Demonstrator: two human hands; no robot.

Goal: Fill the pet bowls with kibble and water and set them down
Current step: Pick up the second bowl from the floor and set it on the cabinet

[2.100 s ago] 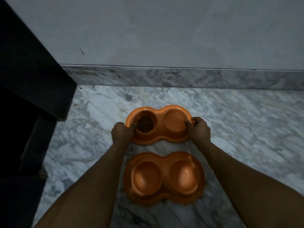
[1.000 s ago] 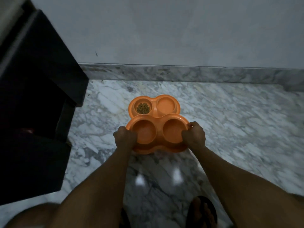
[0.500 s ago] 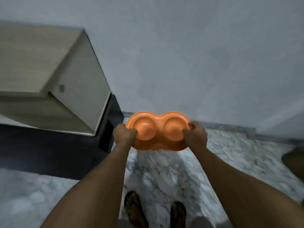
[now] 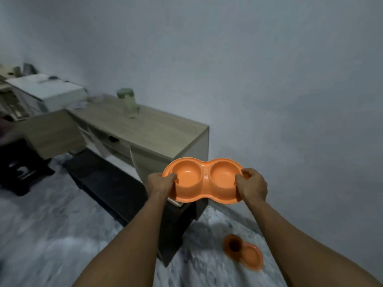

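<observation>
The left hand (image 4: 160,182) curls around the left end of the empty double bowl (image 4: 204,180), thumb over the rim. The right hand (image 4: 251,186) grips the right end the same way. The bowl hangs in the air between them, its long axis running left to right. Both cups open upward and tip slightly toward the camera. Behind it is the corner of a wooden cabinet (image 4: 157,129) with a jar (image 4: 128,102) on top. Down to the right, the second double bowl (image 4: 242,252) lies blurred on the marble floor (image 4: 41,235) near the wall, one cup dark. Compared with half a second ago the two-handed grip is unchanged, but the view has swung to show the cabinet top, and the floor bowl is back in sight.
</observation>
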